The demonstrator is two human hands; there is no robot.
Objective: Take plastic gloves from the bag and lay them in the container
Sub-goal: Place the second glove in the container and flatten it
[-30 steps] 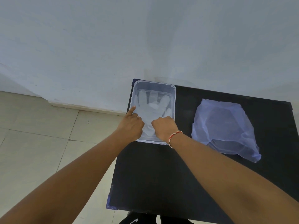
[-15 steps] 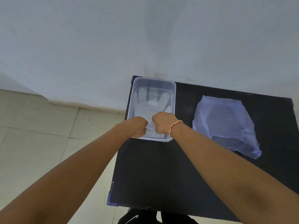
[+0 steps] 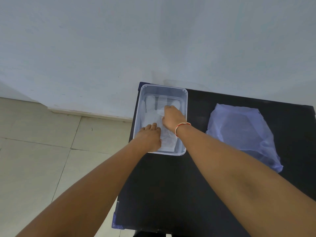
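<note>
A: We're looking down on the black table (image 3: 171, 194), and both hands are inside the clear container (image 3: 185, 100) up at twelve o'clock.

B: The plastic glove (image 3: 168, 138) lies flat on the container floor, its long axis running six to twelve, cuff toward us, finger shapes pointing at the far wall.

A: Our left hand (image 3: 150, 136) sits at the seven o'clock corner, fingers extended and pressing down on the glove's near edge. Flat, nothing pinched that we can see.

B: And the right hand (image 3: 172, 118), the one with the red-and-white wristband (image 3: 183, 127), is curled over the glove's middle at about one o'clock from the left hand. It looks to be pinching or smoothing the film, but we can't tell whether it truly grips.

A: So where's the next glove coming from?

B: The bluish bag (image 3: 242, 134) lies at three o'clock from the container, well apart from it. The right hand is clearly the nearer one, so we'd judge a sideways reach toward three o'clock falls to it.

A: Any branding?

B: None we can read. Bag, container and glove all show no legible writing.
</note>
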